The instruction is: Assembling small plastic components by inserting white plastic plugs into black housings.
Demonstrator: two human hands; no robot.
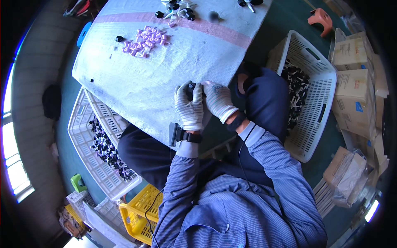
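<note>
Head view. Nearest the camera sits the person's blue striped shirt [244,198], both sleeves running up from the lower edge to the table's near edge. Two hands, both in white knit gloves, meet there side by side and touching.

Item in hand: one small black part [191,87], lying between the two gloves at their far ends, at the near edge of the white cloth-covered table [165,74].

Left hand [189,108] — fingers curled closed around the black part, which shows just above the knuckles. A black strap with a small device sits on that wrist.

Right hand [219,101] — fingers folded inward against the left glove and pressed to the same part; how much of the part it clamps cannot be told, since the gloves hide it.

Count on the table: one loose cluster of small pink pieces [144,41] far left, too many and too small to count exactly; one scatter of black-and-white parts [178,9] at the far edge.

Count of containers: two white perforated baskets — left basket [89,144] near the person's knee and right basket [318,82], each holding a heap of dark parts — and one yellow crate [138,215] near left. Cardboard boxes [351,87] stand stacked at the far right.
</note>
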